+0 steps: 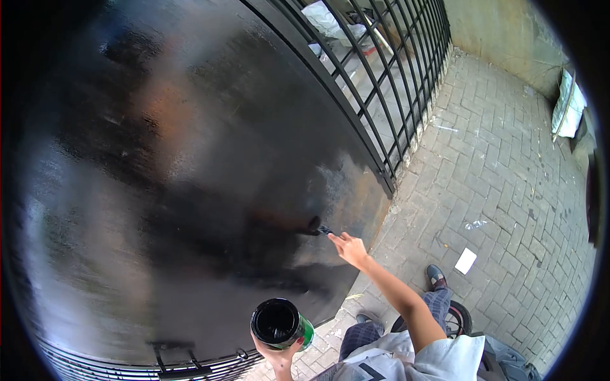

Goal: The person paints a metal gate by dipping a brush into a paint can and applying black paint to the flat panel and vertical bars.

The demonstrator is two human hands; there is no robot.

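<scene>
My right hand [349, 249] is closed around the handle of a paintbrush [315, 224]. The dark bristles rest against a large metal panel [210, 152], coated in glossy black over most of its surface. Near the brush, a rusty, greyish patch [352, 190] shows bare metal at the panel's edge. Lower down, my left hand [278, 355] grips a green paint can [307, 334] from the side and below. The can is open at the top, and dark paint coats its inside.
Black lattice bars [387, 70] adjoin the panel, with white bags [324, 19] behind them. Grey brick paving [502, 184] runs along the right, where a white paper [466, 260] lies. A black wheel [459, 317] stands close to my legs. A white sack [567, 105] leans by the wall.
</scene>
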